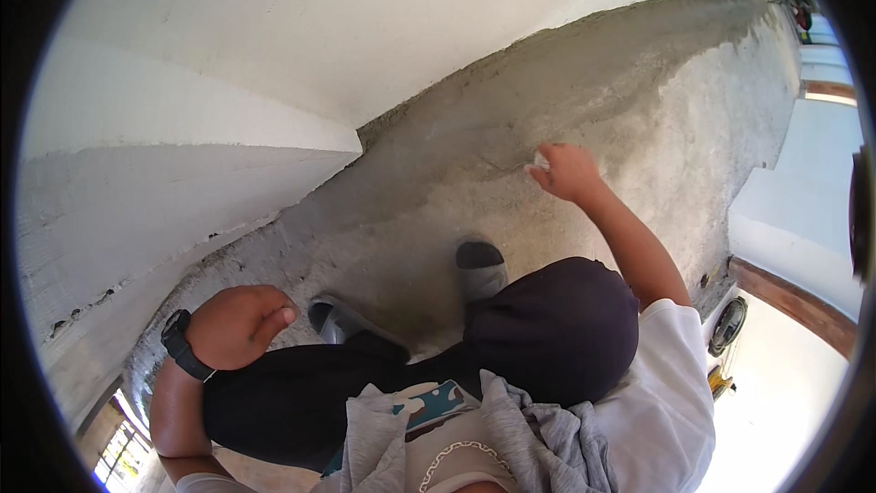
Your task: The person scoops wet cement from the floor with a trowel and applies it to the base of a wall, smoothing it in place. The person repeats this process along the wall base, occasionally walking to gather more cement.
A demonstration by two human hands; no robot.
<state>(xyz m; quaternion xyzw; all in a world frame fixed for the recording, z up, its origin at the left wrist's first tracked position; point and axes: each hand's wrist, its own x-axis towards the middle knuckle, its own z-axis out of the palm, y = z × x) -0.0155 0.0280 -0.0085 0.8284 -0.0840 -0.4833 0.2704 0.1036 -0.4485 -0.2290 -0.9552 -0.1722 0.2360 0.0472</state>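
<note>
My right hand is closed, pinching a small white piece whose kind I cannot make out. It reaches out low over the rough grey concrete floor, close to the border between a darker, damp-looking band and paler concrete. Beside my left knee, my left hand is curled into a loose fist, the thumb lying against the bent fingers. Nothing shows in it, and a black watch is on that wrist. I am crouching, with grey slippers on my feet.
A white wall runs along the floor's far side, with a corner jutting toward me. At the right stand a wooden door frame and a round black object. A barred window shows at the lower left.
</note>
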